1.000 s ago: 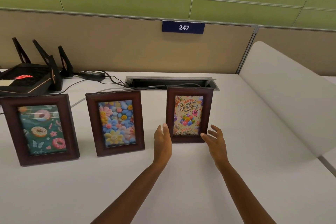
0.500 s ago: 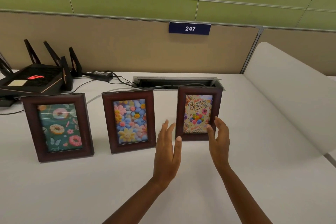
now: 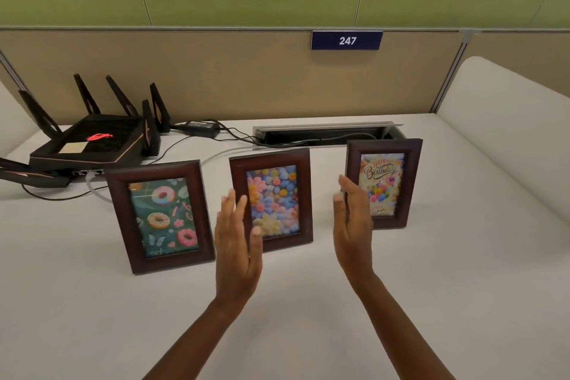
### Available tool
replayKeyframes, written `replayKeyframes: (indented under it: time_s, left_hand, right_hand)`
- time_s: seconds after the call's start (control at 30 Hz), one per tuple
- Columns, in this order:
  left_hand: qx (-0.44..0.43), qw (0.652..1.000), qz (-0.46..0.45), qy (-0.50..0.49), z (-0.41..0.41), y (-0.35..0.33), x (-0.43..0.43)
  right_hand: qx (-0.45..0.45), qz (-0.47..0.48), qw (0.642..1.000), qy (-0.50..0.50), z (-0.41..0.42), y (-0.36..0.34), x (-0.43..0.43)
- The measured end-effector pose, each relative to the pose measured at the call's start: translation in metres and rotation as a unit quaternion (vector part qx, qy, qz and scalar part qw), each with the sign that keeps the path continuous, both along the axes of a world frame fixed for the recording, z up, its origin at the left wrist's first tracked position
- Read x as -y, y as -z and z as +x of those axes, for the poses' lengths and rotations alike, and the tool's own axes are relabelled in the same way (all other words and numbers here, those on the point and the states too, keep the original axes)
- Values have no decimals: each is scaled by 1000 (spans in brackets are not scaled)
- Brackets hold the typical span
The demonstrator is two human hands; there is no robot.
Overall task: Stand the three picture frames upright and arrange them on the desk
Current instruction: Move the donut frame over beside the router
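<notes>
**Three frames upright, both hands released in front of them**

Three dark wooden picture frames stand upright in a row on the white surface (image 3: 308, 333). The donut frame (image 3: 160, 216) is at about 9 o'clock from the middle of the row, the flower frame (image 3: 277, 194) stands in the centre, and the birthday frame (image 3: 390, 182) sits at 3 o'clock, slightly farther back than the other two. Each leans back a little and faces the camera. The three stand apart from one another, with bare surface between them.

The left hand (image 3: 237, 250) is released, fingers extended and close together, palm turned toward 3 o'clock. In this view it overlaps the lower left edge of the flower frame; whether it touches the wood cannot be told. The right hand (image 3: 351, 225) is also released and flat, palm turned toward 9 o'clock, its fingertips overlapping the left edge of the birthday frame; contact there is likewise unclear. Neither hand grasps anything.

At 10 o'clock behind the donut frame lies a black router (image 3: 92, 145) with upright antennas and a red glowing mark, its cables running to an open cable tray (image 3: 324, 133) at 12 o'clock. On the beige partition above hangs a blue sign (image 3: 347, 40) reading 247.
</notes>
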State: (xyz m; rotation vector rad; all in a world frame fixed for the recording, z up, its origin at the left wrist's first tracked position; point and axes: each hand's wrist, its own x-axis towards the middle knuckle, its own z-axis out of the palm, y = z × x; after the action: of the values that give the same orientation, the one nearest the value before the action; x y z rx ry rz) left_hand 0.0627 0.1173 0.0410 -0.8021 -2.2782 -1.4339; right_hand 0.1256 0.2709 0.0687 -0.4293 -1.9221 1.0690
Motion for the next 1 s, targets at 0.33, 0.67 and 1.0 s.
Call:
replayKeyframes:
  time_s: [0.33, 0.67, 1.0]
  left_hand:
    - [56, 989, -14, -137, -46, 23, 105]
    - [247, 962, -24, -114, -72, 47, 168]
    - [323, 946, -18, 31, -98, 43, 191]
  right_hand:
    - [99, 43, 980, -165, -10, 28, 108]
    - [259, -38, 947, -184, -54, 70, 164]
    - [233, -125, 951, -161, -79, 82, 179]
